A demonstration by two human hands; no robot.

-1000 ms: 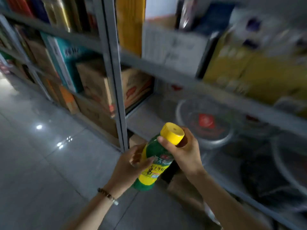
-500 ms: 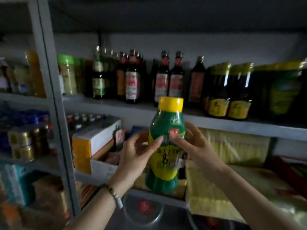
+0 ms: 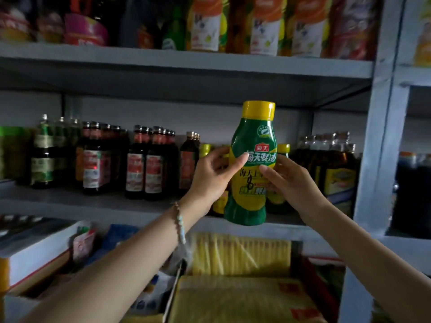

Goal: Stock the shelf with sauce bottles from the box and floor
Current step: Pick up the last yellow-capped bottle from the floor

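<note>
A green sauce bottle (image 3: 253,145) with a yellow cap and yellow label is held upright in front of the middle shelf (image 3: 98,201). My left hand (image 3: 213,177) grips its left side, thumb across the label. My right hand (image 3: 291,180) holds its right side with fingers curled behind it. The bottle's base hangs just above the shelf's front edge. Behind it stand matching yellow-capped bottles (image 3: 283,150), mostly hidden by the bottle and my hands.
Dark glass bottles with red labels (image 3: 142,166) fill the shelf's left part, and large dark jugs (image 3: 331,169) stand at the right. A grey upright post (image 3: 377,136) bounds the bay. Packets line the top shelf (image 3: 210,59). Yellow packages (image 3: 240,255) and boxes lie below.
Both hands have raised the bottle from floor level up to the middle shelf. The view has swung up from the floor to the shelves.
</note>
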